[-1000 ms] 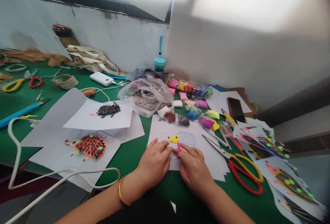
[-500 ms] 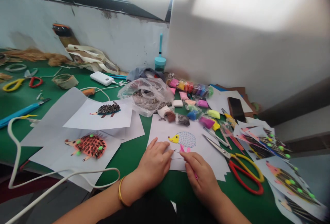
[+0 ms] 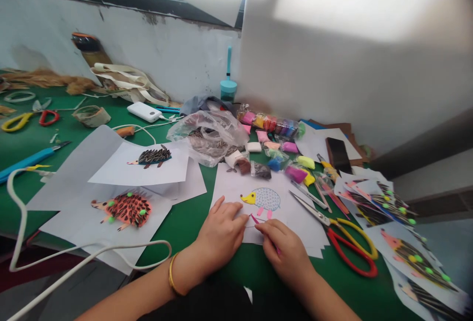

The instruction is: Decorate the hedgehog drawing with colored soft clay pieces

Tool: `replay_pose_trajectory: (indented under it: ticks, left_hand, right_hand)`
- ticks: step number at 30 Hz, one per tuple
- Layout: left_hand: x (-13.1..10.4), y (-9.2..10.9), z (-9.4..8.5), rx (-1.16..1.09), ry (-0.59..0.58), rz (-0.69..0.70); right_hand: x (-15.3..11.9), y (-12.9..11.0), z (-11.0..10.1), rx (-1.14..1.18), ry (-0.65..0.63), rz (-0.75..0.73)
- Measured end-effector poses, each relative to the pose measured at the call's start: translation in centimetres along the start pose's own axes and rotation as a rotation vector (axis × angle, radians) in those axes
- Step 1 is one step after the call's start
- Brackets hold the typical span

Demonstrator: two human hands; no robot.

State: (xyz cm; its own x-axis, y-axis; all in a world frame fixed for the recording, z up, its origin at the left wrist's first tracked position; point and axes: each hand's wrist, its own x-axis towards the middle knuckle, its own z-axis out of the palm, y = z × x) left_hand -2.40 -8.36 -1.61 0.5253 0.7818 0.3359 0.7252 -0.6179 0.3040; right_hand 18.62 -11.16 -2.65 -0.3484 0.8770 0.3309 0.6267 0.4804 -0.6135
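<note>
A hedgehog picture with a yellow clay face and a blue-patterned oval body (image 3: pixel 268 199) lies on a white sheet (image 3: pixel 227 183) before me. Two pink feet (image 3: pixel 260 211) sit under the body. My left hand (image 3: pixel 222 227) lies flat on the sheet's lower left, its fingers stretched out and holding nothing. Pinched in my right hand (image 3: pixel 284 244) is a thin pink modelling tool (image 3: pixel 254 219); its tip points at the paper below the feet, close to my left fingertips. Whether the tip touches the paper I cannot tell.
Large scissors (image 3: pixel 347 239) lie right of the sheet, near several finished hedgehog pictures (image 3: pixel 414 257). Behind are clay packets (image 3: pixel 290 147) and a plastic bag of seeds (image 3: pixel 210 138). A seed-covered hedgehog (image 3: pixel 123 209) and a white cable (image 3: pixel 107 247) are at left.
The pink tool's tip has moved from the hedgehog's feet down and left towards my left fingers, with my right hand shifting slightly. Both pink feet now show. My left hand stays put.
</note>
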Motion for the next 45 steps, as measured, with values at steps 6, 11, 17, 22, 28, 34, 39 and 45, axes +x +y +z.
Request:
replay_pose_trajectory:
  ticks: [6, 11, 17, 22, 28, 34, 39, 45]
  left_hand:
    - [0.0, 0.0, 0.1, 0.008, -0.003, 0.000]
    - [0.1, 0.1, -0.1, 0.010, -0.002, -0.001]
    - [0.1, 0.0, 0.0, 0.006, 0.004, 0.000]
    - [0.0, 0.1, -0.1, 0.005, -0.006, 0.000]
    - [0.0, 0.0, -0.1, 0.011, -0.007, 0.001]
    - [0.1, 0.2, -0.4, 0.004, -0.010, 0.005]
    - [0.1, 0.1, -0.4, -0.007, -0.023, 0.008]
    - [0.1, 0.1, -0.2, -0.009, -0.030, 0.004]
  right_hand:
    - [0.1, 0.0, 0.0, -0.037, 0.000, 0.002]
    - [0.1, -0.1, 0.0, -0.063, 0.000, -0.004]
    - [0.3, -0.2, 0.0, -0.102, 0.008, -0.016]
    - [0.7, -0.3, -0.1, -0.217, -0.011, -0.050]
    - [0.8, -0.3, 0.2, -0.332, -0.021, -0.088]
    - [0.8, -0.6, -0.6, -0.186, 0.044, -0.065]
    - [0.3, -0.6, -1.8, -0.019, 0.069, 0.047]
    - [0.0, -0.2, -1.6, 0.029, 0.023, 0.105]
